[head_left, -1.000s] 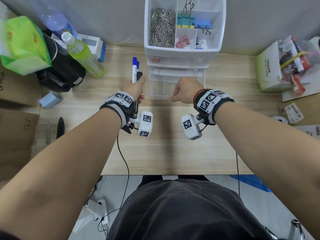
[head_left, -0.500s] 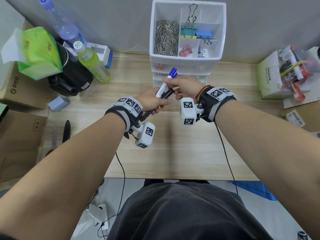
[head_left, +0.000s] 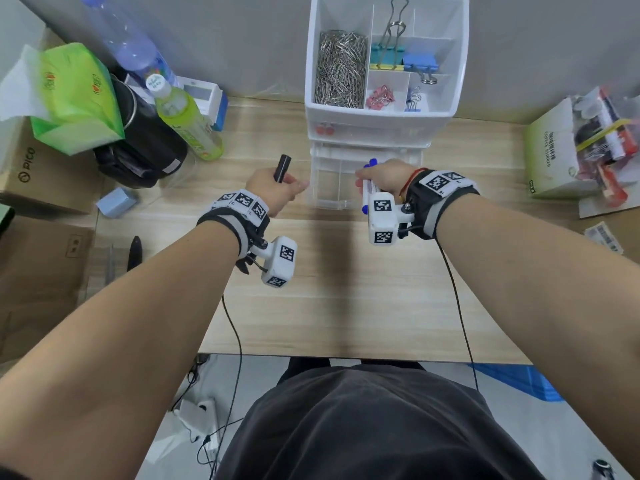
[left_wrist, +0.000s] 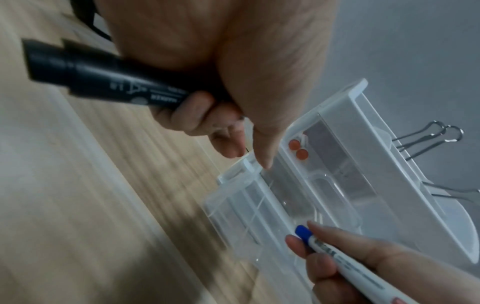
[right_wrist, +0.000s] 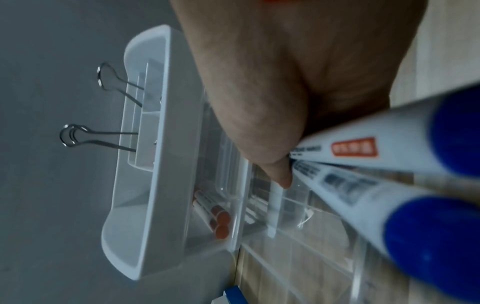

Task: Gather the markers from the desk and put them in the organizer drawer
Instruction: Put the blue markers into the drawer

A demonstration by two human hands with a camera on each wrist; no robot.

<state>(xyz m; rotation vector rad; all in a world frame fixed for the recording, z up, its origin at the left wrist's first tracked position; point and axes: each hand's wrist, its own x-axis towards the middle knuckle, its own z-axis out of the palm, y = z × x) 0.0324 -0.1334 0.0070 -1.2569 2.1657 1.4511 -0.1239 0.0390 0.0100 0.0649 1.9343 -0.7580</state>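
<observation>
My left hand [head_left: 277,188] grips a black marker [head_left: 281,168] [left_wrist: 103,82] just left of the pulled-out clear drawer [head_left: 327,202] [left_wrist: 233,207] of the white organizer [head_left: 450,109]. My right hand [head_left: 384,174] grips two white markers with blue caps [head_left: 367,188] [right_wrist: 376,185] over the drawer's right part; one blue end [left_wrist: 303,231] points at the organizer's front. Two red-capped markers [right_wrist: 221,222] lie in the shut drawer above. The open drawer's floor shows nothing lying in it.
At the left stand a green drink bottle [head_left: 187,123], a black bag [head_left: 145,147], a green tissue pack [head_left: 72,98] and cardboard boxes [head_left: 31,174]. A black pen [head_left: 135,247] lies at the desk's left edge. A box with stationery [head_left: 554,150] sits at the right.
The blue-capped markers passed from my left hand to my right, which carried them over the open drawer. My left hand moved back left and kept the black marker.
</observation>
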